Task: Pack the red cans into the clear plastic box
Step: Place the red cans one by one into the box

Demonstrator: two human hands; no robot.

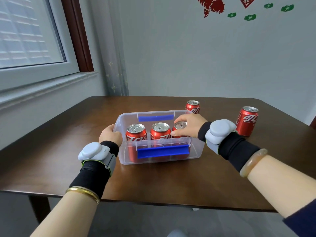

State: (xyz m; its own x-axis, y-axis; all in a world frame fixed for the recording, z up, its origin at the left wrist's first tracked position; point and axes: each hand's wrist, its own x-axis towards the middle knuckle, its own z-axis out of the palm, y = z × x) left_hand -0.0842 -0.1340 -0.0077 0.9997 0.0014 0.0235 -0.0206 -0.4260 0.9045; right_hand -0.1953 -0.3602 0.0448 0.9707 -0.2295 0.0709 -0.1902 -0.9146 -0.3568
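We see a window point(29, 31) at left, our left hand point(110, 134) gripping the box point(160, 159) wall on the dark table point(68, 134), three cans inside, right hand point(189, 124) fingers closed around the third can point(180, 125), two cans point(247, 120) standing beyond, grey wall point(188, 57) behind.

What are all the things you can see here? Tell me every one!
cans in box: 3, red, upright in a row in the clear box; the right one is gripped
cans on table: 2, red, upright, behind and right of the box
clear plastic box: 1, see-through, table middle
blue handles: 2, near and far walls
table: 1, dark brown
window: 1, left
wall stickers: red and green, top right
left hand: on box's left rim
right hand: on right can's top
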